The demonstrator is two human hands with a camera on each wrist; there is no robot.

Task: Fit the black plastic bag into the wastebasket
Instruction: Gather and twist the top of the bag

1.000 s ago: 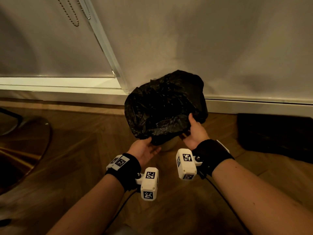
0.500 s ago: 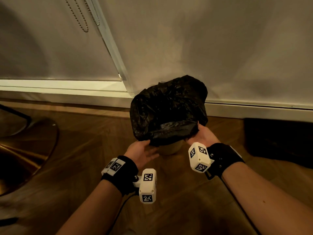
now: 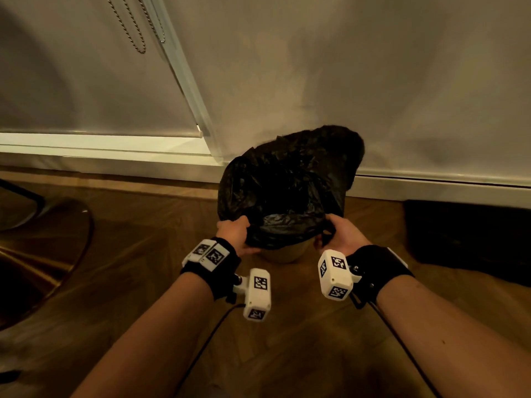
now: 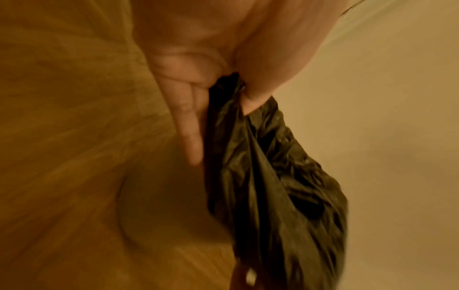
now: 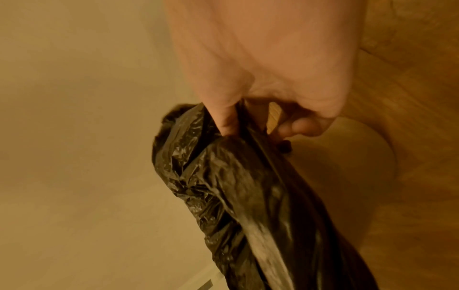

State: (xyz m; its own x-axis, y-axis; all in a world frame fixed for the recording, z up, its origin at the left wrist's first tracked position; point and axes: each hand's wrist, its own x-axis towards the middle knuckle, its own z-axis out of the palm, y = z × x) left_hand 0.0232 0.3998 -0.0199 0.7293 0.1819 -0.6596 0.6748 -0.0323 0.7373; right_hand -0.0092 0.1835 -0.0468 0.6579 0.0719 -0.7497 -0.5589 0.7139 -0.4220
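Note:
A crinkled black plastic bag (image 3: 287, 188) billows over a pale wastebasket (image 3: 283, 254) that stands on the floor against the wall; only the basket's near lower side shows under the bag. My left hand (image 3: 234, 232) pinches the bag's near left edge between thumb and fingers (image 4: 188, 125), bag (image 4: 273, 186) hanging beside the basket (image 4: 161, 206). My right hand (image 3: 340, 234) grips the near right edge, thumb pressed on the bag (image 5: 236, 196), with the basket (image 5: 347, 166) below. The bag's opening and the basket's rim are hidden.
A white wall and baseboard (image 3: 431, 188) run right behind the basket. A dark flat mat (image 3: 465, 237) lies on the wooden floor at the right. A chair's curved metal base (image 3: 43, 254) sits at the left. A blind's bead chain (image 3: 138, 27) hangs above.
Both hands moved apart to the bag's near corners and took hold of its edge, and they have drawn it lower over the basket. The view has shifted closer.

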